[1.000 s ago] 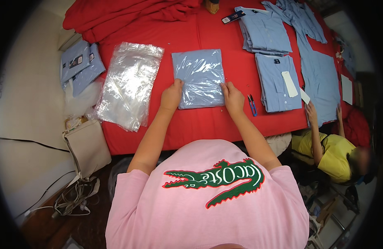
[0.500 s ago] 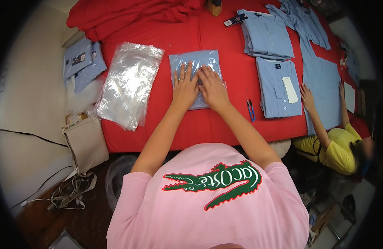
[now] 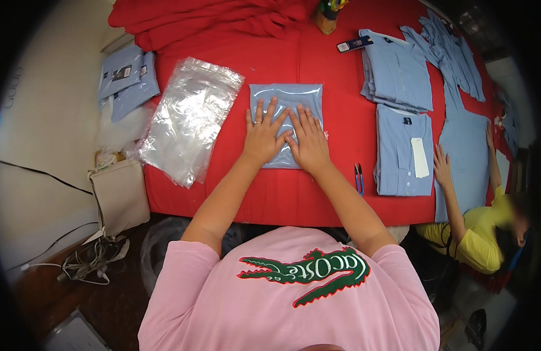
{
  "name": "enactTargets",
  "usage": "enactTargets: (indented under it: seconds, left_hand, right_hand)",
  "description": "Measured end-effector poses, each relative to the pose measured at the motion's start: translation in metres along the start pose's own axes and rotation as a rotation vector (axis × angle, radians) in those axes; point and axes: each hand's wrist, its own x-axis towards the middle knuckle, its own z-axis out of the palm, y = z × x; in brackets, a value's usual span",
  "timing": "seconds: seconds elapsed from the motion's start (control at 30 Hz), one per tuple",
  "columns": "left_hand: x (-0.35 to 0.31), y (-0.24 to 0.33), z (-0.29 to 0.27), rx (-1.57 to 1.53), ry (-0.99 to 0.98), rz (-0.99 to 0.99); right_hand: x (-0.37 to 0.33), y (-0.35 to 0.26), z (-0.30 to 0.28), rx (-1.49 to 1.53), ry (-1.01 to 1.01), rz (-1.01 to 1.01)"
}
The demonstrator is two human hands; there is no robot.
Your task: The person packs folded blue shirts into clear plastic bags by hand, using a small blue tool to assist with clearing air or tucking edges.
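One clear plastic bag (image 3: 287, 90) is holding a folded light-blue shirt (image 3: 282, 159) and lying mid-table on the red cloth (image 3: 335, 117). The left hand (image 3: 262, 137) and right hand (image 3: 307, 140) are resting flat on it, fingers spread, both grips released. Farther left, two bagged garments (image 3: 121, 71) are overlapping; between, flat clear bags (image 3: 191, 123) are lying stacked, their number unclear. Rightward, one pair of snips (image 3: 359, 182) is lying near two piles of folded shirts (image 3: 403, 155).
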Motion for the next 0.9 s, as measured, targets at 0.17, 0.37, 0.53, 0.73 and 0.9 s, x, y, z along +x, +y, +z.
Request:
enactTargets:
  seconds: [0.17,0.37,0.53,0.73,0.9]
  left_hand:
    - [0.005,-0.009,-0.005,-0.137,-0.092,-0.050]
    - [-0.038,0.012,-0.013,-0.477,0.248,-0.541]
    - [-0.115,0.047,0.001,-1.003,0.203,-0.900]
    - [-0.096,0.067,-0.034,-1.666,-0.116,-0.750]
    - [-0.095,0.050,-0.097,-0.724,0.308,-0.317]
  right_hand:
    - [0.009,-0.001,-0.004,-0.015,-0.033,-0.024]
    - [-0.005,0.002,-0.052,0.060,-0.183,-0.072]
    - [-0.063,-0.004,-0.044,-0.072,-0.258,-0.332]
    - [-0.045,0.010,-0.016,-0.257,-0.119,-0.335]
    - [-0.018,-0.027,-0.101,0.247,-0.132,-0.189]
